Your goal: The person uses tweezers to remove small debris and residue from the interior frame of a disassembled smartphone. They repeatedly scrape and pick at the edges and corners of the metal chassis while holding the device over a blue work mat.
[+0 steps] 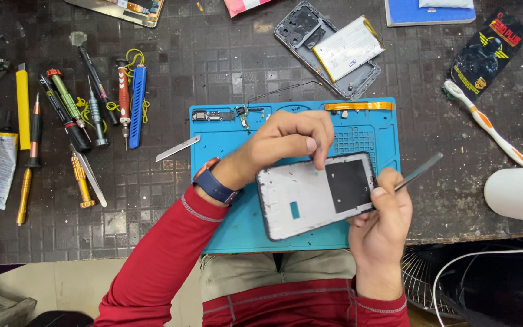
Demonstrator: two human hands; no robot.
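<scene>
At the left of the frame, screwdrivers point(71, 109) lie loose on the dark gridded workbench point(213, 54). At centre, over a blue repair mat point(225, 151), the left hand point(286, 142) curls down, fingertips pressed on the top edge of a phone frame point(310, 197), pale grey inside with a black square patch. The frame sits tilted between both hands. The right hand point(382, 224) grips its right edge from below and pinches a thin grey tool point(419, 171). Upper right lies an opened phone point(334, 51).

Red long sleeves with grey stitching, blue wristwatch point(213, 184) on left wrist, khaki trousers
</scene>
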